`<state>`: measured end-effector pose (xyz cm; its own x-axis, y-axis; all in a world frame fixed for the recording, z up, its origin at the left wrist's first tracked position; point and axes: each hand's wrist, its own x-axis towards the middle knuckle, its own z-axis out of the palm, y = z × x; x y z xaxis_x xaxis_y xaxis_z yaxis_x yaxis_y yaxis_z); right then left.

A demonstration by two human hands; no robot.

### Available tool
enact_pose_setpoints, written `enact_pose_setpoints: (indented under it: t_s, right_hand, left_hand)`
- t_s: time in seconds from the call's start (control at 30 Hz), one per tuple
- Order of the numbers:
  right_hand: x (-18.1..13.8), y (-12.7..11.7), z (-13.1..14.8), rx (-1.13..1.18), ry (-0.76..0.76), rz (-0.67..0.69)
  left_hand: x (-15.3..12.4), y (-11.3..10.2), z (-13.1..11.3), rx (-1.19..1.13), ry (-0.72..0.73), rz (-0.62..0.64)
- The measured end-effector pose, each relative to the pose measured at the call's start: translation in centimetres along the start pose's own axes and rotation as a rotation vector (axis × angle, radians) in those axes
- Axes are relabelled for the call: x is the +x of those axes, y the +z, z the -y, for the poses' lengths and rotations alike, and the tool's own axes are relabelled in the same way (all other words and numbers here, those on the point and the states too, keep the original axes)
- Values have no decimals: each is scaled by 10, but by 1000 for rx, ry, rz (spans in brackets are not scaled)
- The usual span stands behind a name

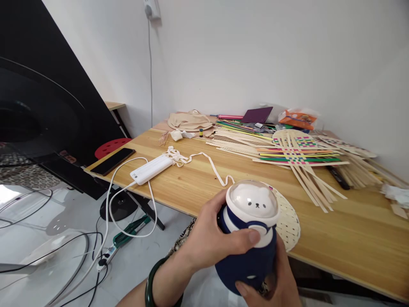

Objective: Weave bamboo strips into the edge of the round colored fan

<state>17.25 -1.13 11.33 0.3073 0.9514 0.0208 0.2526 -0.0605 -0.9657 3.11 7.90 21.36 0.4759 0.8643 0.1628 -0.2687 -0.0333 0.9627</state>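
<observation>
A navy-blue bottle with a white band and a clear domed lid over a small bear face is held upright in front of the table's edge. My left hand wraps around its upper part, with the thumb lying on the white button below the lid. Lower down, my right hand grips the bottle's side and base, its thumb across the front. Just behind the bottle lies a round woven bamboo piece, partly hidden by it.
On the wooden table are a half-woven piece of coloured strips, a white power strip with a looping cable, a white ribbon and a black phone. A large black fan stands at left. Cables run across the floor.
</observation>
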Motion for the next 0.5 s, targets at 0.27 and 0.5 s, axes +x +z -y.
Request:
enact_pose_setpoints:
  t_s: [0.27, 0.5]
  right_hand:
    - [-2, -2, -8, -64, -54, 71]
    - [-4, -11, -10, -38, -74, 60]
  left_hand:
    - [-6, -10, 3, 112, -62, -60]
    - [-13, -9, -2, 220, -27, 95]
